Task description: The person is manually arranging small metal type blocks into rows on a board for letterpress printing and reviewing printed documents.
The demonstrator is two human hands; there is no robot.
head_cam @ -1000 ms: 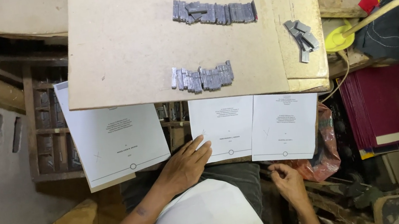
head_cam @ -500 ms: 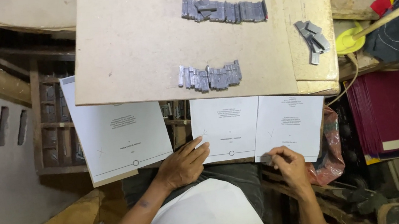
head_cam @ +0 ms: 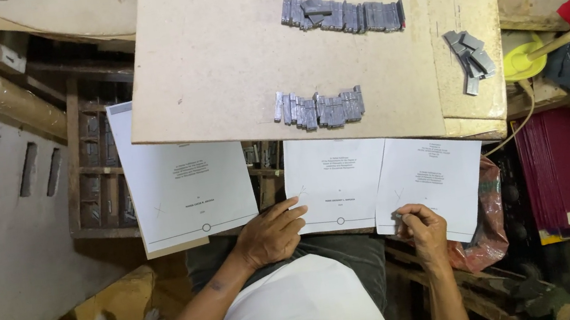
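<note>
Your right hand (head_cam: 422, 226) has risen onto the right sheet (head_cam: 430, 180), fingers pinching its lower edge at 5 o'clock; your left hand (head_cam: 271, 233), fingers apart, presses the middle sheet (head_cam: 336, 179). Three sheets lie marked; the metal type (head_cam: 319, 108) on the surface (head_cam: 211, 59) sits untouched.

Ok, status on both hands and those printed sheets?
Left hand flat on middle sheet. Right hand pinching right sheet's lower edge. Nothing in the way.

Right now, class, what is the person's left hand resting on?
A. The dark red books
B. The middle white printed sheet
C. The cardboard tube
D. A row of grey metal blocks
B: the left hand lies flat with its fingers on the lower left corner of the middle white sheet.
</note>
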